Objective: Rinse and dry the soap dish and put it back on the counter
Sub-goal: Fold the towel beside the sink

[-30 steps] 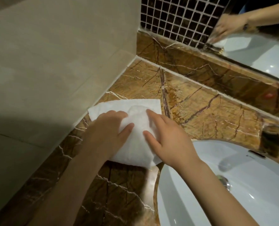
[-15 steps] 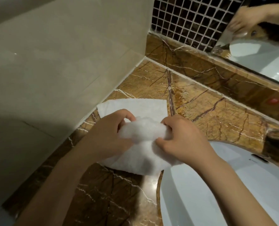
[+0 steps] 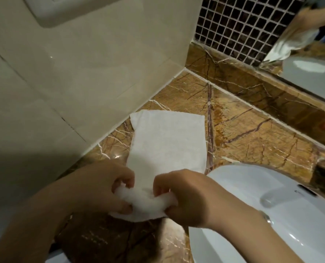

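1. The view has swung up and left since half a second ago: a wall plate (image 3: pixel 78 10) now shows at the top of the frame, and the wall (image 3: pixel 82 76) fills more of the upper left.
2. The counter (image 3: pixel 252 133), brown veined stone, runs from the lower left to the right edge; more of it lies bare behind the hands than before.
3. The sink (image 3: pixel 252 186) curves in at the lower right, its rim just beside the right hand.
4. The towel (image 3: pixel 167 141), white, was bunched between the hands; now its far part lies flat on the counter in mid-frame, and only the near end is gathered.
5. The left hand (image 3: pixel 104 188) has dropped toward the lower centre and is clenched on the towel's near end.
6. The right hand (image 3: pixel 186 196) is clenched on the same bunch, close to the left.
7. The soap dish is not to be made out; whether it sits inside the bunched towel cannot be told.
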Demonstrator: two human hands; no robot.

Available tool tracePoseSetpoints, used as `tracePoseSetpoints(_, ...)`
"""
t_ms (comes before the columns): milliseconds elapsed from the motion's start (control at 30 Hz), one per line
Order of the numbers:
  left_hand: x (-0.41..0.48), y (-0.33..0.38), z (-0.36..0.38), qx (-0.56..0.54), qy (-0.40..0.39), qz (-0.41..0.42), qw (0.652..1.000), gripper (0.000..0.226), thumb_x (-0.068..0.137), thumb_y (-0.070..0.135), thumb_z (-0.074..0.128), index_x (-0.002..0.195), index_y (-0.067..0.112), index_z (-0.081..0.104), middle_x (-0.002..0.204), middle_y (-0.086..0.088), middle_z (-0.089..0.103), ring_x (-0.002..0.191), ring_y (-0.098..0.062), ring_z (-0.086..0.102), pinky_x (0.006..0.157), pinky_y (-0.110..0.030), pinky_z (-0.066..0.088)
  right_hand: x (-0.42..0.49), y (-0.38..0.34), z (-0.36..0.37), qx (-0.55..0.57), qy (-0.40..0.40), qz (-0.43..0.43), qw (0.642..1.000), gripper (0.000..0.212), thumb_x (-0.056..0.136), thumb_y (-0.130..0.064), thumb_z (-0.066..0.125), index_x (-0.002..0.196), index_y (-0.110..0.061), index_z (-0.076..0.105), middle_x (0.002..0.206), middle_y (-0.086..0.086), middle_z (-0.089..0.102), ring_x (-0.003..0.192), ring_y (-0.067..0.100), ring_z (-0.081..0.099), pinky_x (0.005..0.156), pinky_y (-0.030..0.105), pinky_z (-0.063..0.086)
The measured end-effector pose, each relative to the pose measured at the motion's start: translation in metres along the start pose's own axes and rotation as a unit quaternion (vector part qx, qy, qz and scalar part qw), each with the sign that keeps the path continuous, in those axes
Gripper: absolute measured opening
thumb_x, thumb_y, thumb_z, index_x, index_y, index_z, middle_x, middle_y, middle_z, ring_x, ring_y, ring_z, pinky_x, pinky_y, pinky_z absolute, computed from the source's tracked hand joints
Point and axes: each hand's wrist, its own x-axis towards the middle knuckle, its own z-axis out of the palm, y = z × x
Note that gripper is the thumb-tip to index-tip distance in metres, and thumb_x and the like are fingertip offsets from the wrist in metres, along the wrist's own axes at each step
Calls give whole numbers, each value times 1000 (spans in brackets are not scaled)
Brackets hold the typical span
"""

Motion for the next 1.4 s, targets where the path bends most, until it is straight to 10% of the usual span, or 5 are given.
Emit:
tracePoseSetpoints(333,31,16,-23,-216,182,5,959,46,49,39,78,92,31,61,85,-3,66,74,-11,62,64,-34,54,6,37,-56,-20,145,108,983,22,74,-31,71,90,-37,56,90,-10,62,90,15,57,72,35,47)
tracePoseSetpoints(567,96,5,-28,-428,332,-45,840,9,79,15,70,83,18,62,80,-3,68,65,-6,63,58,-22,50,39,76,-70,350,327,198,855,52,51,-40,84,96,-26,63,97,-5,65,86,15,62,64,30,52)
tracePoseSetpoints(800,139,-18,-11,-380,363,-108,844,17,86,31,60,91,15,57,85,-7,62,78,-22,57,70,-38,45,75,110,-38,368,378,266,807,23,78,-8,69,89,-26,60,93,4,69,84,23,66,78,52,55)
tracePoseSetpoints(1133,150,-12,-6,-61,380,-234,893,41,92,43,42,118,13,52,114,-14,52,96,-29,50,76,-33,32,93,128,-21,261,413,293,822,45,81,-23,69,123,-21,51,106,0,62,82,14,56,66,30,43)
tracePoseSetpoints(1400,175,-7,-17,-147,335,9,931,14,92,24,51,90,11,55,78,-1,55,76,-21,49,66,-32,33,63,126,-1,195,403,384,808,41,80,-19,67,118,-15,51,80,-8,54,64,8,45,51,30,35)
